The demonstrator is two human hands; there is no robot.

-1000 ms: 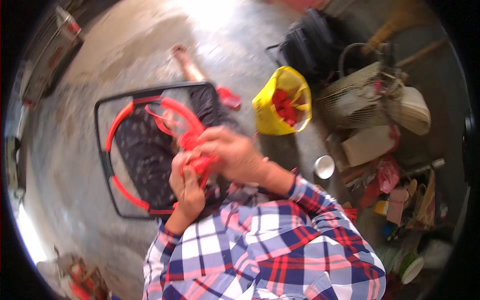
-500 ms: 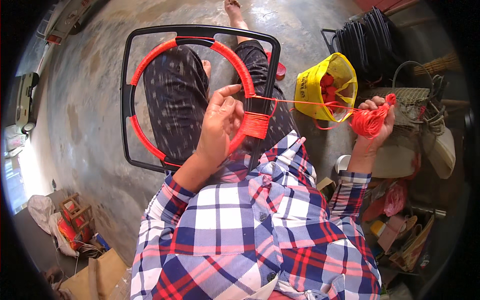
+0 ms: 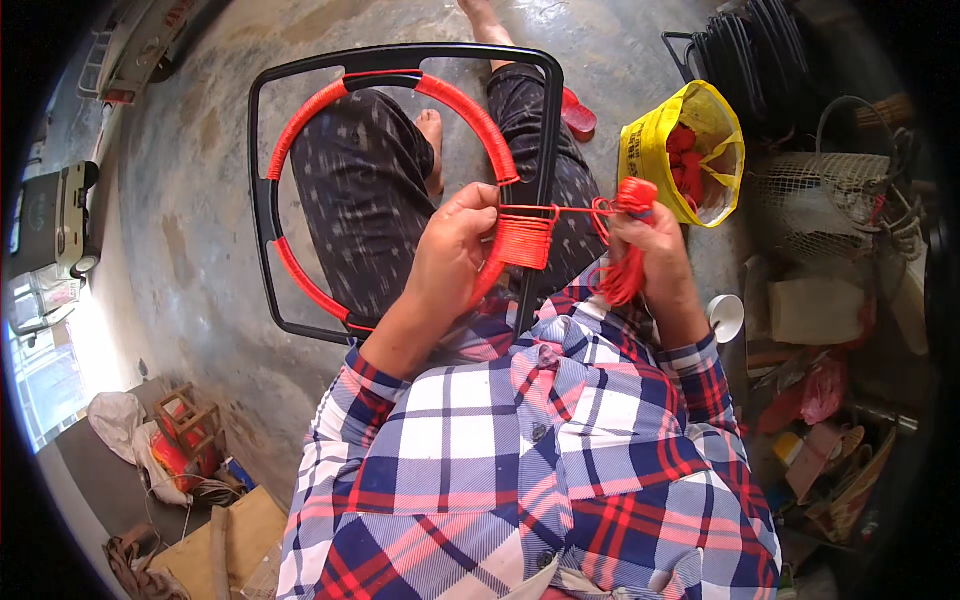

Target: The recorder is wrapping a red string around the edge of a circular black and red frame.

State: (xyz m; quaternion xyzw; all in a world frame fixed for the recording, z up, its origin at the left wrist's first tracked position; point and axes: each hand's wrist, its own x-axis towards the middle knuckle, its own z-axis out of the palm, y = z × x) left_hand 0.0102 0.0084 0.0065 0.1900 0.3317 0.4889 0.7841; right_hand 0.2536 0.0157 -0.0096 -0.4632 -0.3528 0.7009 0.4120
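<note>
A black frame [image 3: 553,130] with rounded corners lies across my lap, with a ring inside it. Red cord [image 3: 303,113] is wound tightly over most of the ring, leaving short black stretches bare. On the right side, a broad band of red cord wraps [image 3: 524,243] joins ring and frame bar. My left hand [image 3: 445,255] pinches the ring beside this band, thumb and finger closed; what lies under the fingertips is hidden. My right hand [image 3: 660,265] grips a bundle of red cord [image 3: 622,278] just right of the frame. A short strand runs from the bundle to the band.
A yellow bag [image 3: 650,155] holding red cord stands at the right. Behind it are black frames [image 3: 750,70] and a wire mesh basket [image 3: 820,195]. A white round lid-like thing [image 3: 725,317] sits by my right forearm. A red shoe [image 3: 578,115] lies beyond the frame.
My right hand has come leftward with the cord bundle, close to the frame, and the strand is shorter. My left fingers have closed on the ring beside the band.
</note>
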